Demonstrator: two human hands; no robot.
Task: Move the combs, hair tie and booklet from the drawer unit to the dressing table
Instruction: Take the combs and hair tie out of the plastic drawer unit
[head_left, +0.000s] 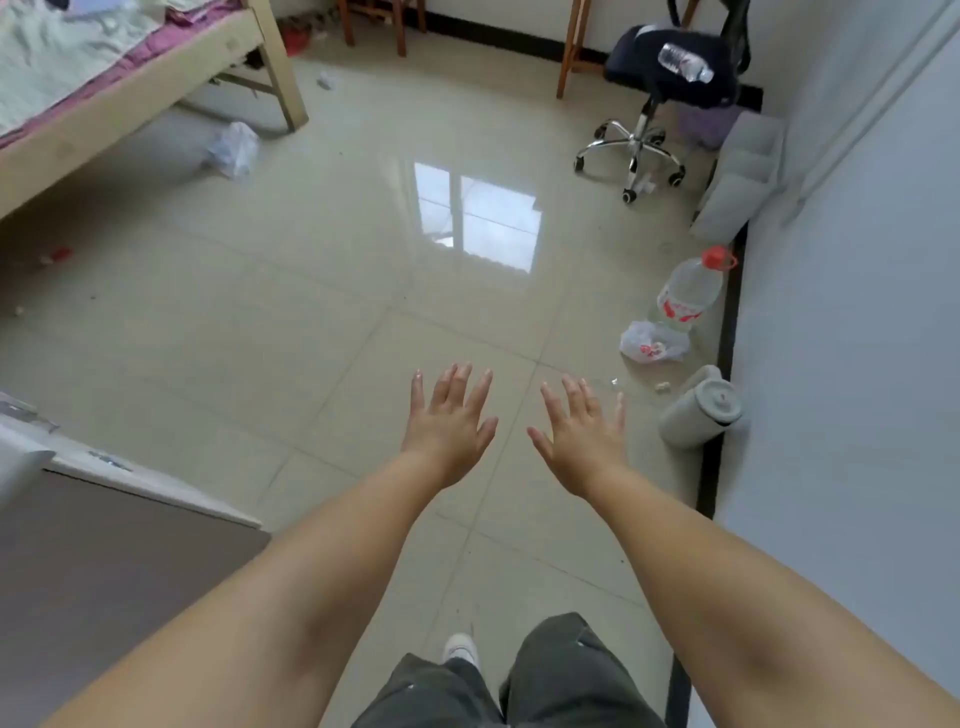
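Note:
My left hand (449, 422) and my right hand (582, 436) are stretched out side by side over the tiled floor (322, 291), palms down, fingers spread, holding nothing. No comb, hair tie or booklet shows in this view. At the lower left, a white-edged piece of furniture with a dark top (104, 545) reaches into the frame; I cannot tell whether it is the drawer unit or the dressing table.
A wooden bed (156, 88) stands at the back left, an office chair (670, 78) with a water bottle at the back right. Along the right wall (857, 364) lie a large bottle (688, 291), a plastic bag (652, 343) and a grey canister (698, 408). Litter dots the floor.

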